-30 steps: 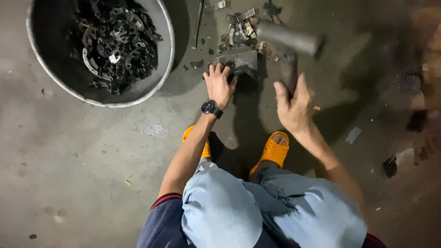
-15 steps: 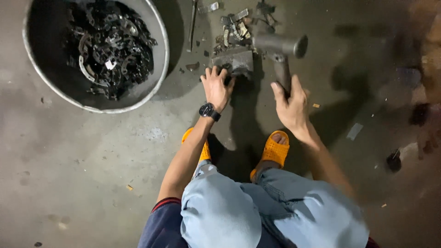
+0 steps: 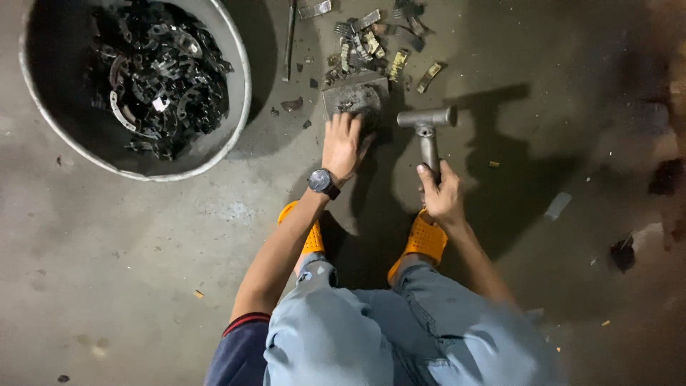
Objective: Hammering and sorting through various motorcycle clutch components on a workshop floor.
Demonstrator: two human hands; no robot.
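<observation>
Concrete floor (image 3: 143, 250), left hand (image 3: 344, 143) flat on metal block (image 3: 355, 93) upper centre, right hand (image 3: 443, 196) clenched around hammer (image 3: 427, 129), round tub (image 3: 239, 78) of dark scrap upper left

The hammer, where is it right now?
In the head view the hammer is right of centre, its handle gripped by the right hand, its head just right of the metal block that the left hand rests on.

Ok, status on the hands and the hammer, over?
Right hand gripping hammer handle, head low beside metal block. Left hand resting on the block. Scrap pieces scattered behind it; nothing between hammer and block.
</observation>
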